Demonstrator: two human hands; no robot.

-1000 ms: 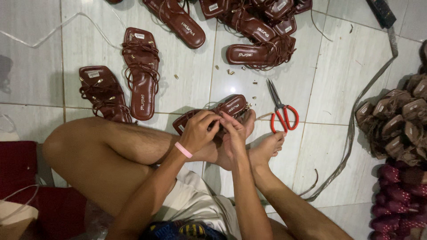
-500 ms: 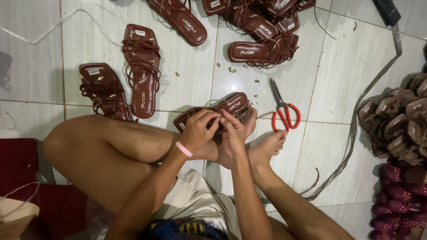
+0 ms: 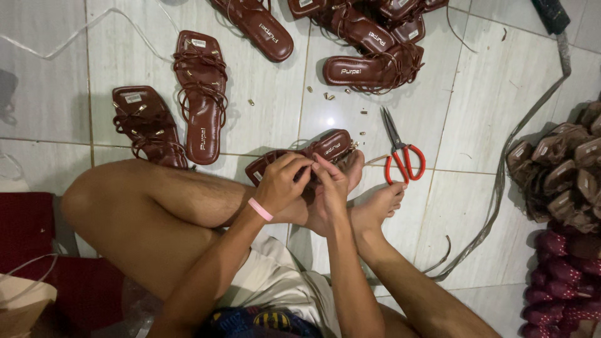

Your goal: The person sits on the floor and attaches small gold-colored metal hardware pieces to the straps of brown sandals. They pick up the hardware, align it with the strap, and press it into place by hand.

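- Sandal (image 3: 325, 148), brown and strappy, lies on the tiled floor (image 3: 488, 106) just in front of the person's bare feet, under both hands.
- Largest around it: a heap of brown sandals (image 3: 369, 37) at the top, and a pile of brown and dark red pieces (image 3: 563, 206) at the right edge.
- Two more brown sandals (image 3: 200, 94) lie side by side to the left, apart from the hands.
- Left hand (image 3: 282, 184), a pink band on its wrist, has its grip pinched on the sandal's straps.
- Right hand (image 3: 330, 188) touches the left one, fingers closed on the same straps.
- Red-handled scissors (image 3: 400, 150) lie just right of the sandal, blades shut.
- Small brass bits (image 3: 328, 96) are scattered on the floor beyond the sandal.
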